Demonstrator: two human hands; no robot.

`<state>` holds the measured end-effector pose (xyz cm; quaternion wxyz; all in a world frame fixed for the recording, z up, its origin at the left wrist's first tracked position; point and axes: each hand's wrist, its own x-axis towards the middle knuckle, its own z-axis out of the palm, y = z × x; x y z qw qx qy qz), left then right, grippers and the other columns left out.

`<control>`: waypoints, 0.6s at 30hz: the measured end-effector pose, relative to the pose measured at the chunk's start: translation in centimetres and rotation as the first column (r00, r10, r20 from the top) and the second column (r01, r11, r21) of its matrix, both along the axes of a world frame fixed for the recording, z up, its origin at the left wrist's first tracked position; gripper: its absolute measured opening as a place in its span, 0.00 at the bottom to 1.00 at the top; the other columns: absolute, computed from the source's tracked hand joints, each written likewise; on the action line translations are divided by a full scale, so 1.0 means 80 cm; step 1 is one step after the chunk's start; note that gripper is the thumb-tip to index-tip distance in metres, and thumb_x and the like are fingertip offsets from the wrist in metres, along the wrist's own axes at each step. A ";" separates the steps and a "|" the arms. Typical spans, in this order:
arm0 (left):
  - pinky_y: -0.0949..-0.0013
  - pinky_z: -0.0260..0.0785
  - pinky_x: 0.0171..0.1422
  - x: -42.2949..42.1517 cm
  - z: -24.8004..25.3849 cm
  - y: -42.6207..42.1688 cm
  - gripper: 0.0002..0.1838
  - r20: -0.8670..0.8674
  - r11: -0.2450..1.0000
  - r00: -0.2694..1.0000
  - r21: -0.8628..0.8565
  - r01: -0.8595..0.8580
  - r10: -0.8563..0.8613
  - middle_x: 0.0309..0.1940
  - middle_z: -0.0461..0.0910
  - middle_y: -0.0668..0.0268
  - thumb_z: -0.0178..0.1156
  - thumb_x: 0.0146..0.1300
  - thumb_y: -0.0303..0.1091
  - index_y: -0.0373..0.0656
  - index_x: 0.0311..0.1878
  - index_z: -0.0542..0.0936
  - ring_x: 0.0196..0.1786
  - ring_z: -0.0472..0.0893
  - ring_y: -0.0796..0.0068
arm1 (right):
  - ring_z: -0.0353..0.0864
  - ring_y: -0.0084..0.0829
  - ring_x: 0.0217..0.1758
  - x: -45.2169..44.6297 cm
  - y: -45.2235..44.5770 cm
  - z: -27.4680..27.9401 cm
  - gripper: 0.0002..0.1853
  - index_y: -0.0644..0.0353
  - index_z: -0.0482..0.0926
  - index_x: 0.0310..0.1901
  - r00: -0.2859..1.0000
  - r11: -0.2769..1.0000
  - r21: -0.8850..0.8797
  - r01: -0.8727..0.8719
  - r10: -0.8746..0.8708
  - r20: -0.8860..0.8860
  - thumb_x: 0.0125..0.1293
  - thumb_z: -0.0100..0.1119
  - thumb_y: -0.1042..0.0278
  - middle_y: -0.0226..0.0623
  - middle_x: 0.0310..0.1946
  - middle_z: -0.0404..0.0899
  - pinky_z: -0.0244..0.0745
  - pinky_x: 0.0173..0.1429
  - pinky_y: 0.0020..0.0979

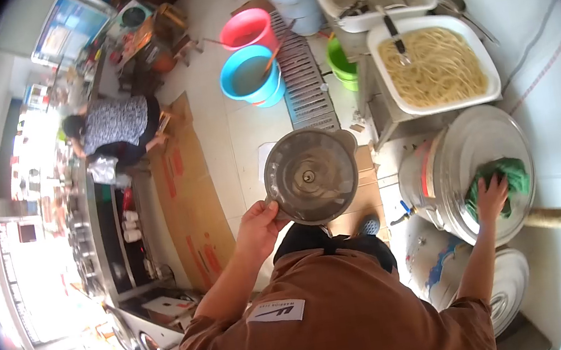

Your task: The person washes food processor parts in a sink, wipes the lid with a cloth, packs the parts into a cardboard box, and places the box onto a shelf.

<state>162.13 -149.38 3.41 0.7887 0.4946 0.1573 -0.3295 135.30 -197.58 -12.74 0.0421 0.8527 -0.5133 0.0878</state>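
My left hand [259, 229] grips the near left rim of a round, grey metal lid or shallow pan [316, 177], thumb on top, held out in front of my body. A small round piece shows at its middle. On the right, my right hand [490, 198] presses on a green cloth [516, 176], fingers spread over it. The cloth lies bunched on the round lid [476, 128] of a big metal barrel [422, 170] with a blue-handled tap.
Noodles [433, 70] fill a white tub beyond the barrel. Blue [251, 76] and pink [248, 29] buckets stand by a floor grate [303, 76]. A gas cylinder [296, 6] is behind. Another person [114, 126] bends at the left counter. A second barrel [440, 260] is near my right side.
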 end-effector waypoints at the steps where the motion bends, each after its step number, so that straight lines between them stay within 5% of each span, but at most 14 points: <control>1: 0.53 0.74 0.61 0.006 -0.007 0.012 0.03 -0.010 0.999 0.999 0.006 -0.034 0.034 0.44 0.80 0.57 0.55 0.69 0.27 0.38 0.38 0.73 0.50 0.81 0.62 | 0.60 0.39 0.73 -0.001 0.002 -0.025 0.27 0.46 0.65 0.69 0.988 0.994 -0.095 0.058 -0.070 -0.135 0.73 0.40 0.45 0.42 0.71 0.59 0.56 0.71 0.46; 4: 0.57 0.74 0.60 0.035 -0.020 0.050 0.05 0.010 0.996 0.996 -0.004 -0.093 0.093 0.45 0.81 0.59 0.54 0.70 0.30 0.39 0.39 0.75 0.49 0.81 0.64 | 0.55 0.38 0.76 -0.001 -0.004 -0.042 0.27 0.39 0.58 0.73 0.975 0.986 -0.003 0.166 -0.164 -0.148 0.75 0.36 0.47 0.30 0.75 0.52 0.52 0.74 0.46; 9: 0.58 0.75 0.58 0.106 -0.048 0.123 0.04 0.011 0.970 0.971 -0.057 -0.238 0.239 0.42 0.81 0.60 0.53 0.70 0.28 0.39 0.39 0.74 0.47 0.81 0.65 | 0.56 0.40 0.75 -0.009 -0.028 -0.043 0.27 0.44 0.59 0.72 0.950 0.960 0.139 0.244 -0.208 -0.234 0.74 0.39 0.49 0.35 0.75 0.53 0.56 0.72 0.46; 11: 0.58 0.75 0.58 0.149 -0.070 0.167 0.03 0.003 0.958 0.962 -0.093 -0.272 0.274 0.42 0.81 0.61 0.53 0.70 0.27 0.39 0.39 0.74 0.47 0.81 0.65 | 0.66 0.44 0.69 -0.004 -0.026 -0.041 0.26 0.54 0.69 0.65 0.946 0.960 0.014 0.279 -0.272 -0.177 0.71 0.45 0.50 0.43 0.67 0.66 0.65 0.67 0.48; 13: 0.59 0.75 0.58 0.206 -0.078 0.210 0.03 0.004 0.952 0.958 -0.117 -0.284 0.286 0.41 0.81 0.62 0.53 0.70 0.27 0.40 0.38 0.73 0.46 0.81 0.66 | 0.78 0.48 0.56 0.021 -0.004 -0.029 0.22 0.61 0.79 0.52 0.855 0.855 -0.018 0.519 -0.519 0.004 0.66 0.50 0.52 0.52 0.52 0.78 0.74 0.56 0.49; 16: 0.64 0.73 0.59 0.286 -0.073 0.275 0.07 0.038 0.940 0.939 -0.018 -0.340 0.340 0.46 0.81 0.62 0.52 0.70 0.26 0.36 0.47 0.76 0.50 0.81 0.71 | 0.83 0.53 0.43 0.088 0.092 -0.024 0.17 0.65 0.82 0.40 0.827 0.827 -0.019 0.563 -0.562 0.016 0.61 0.55 0.57 0.54 0.39 0.82 0.78 0.46 0.50; 18: 0.65 0.72 0.60 0.343 -0.057 0.314 0.09 0.078 0.942 0.939 -0.013 -0.335 0.335 0.47 0.81 0.63 0.52 0.70 0.27 0.35 0.50 0.76 0.50 0.80 0.72 | 0.79 0.54 0.48 0.153 0.150 -0.038 0.17 0.67 0.81 0.41 0.910 0.908 0.060 0.414 -0.410 -0.063 0.61 0.54 0.60 0.55 0.42 0.80 0.73 0.52 0.49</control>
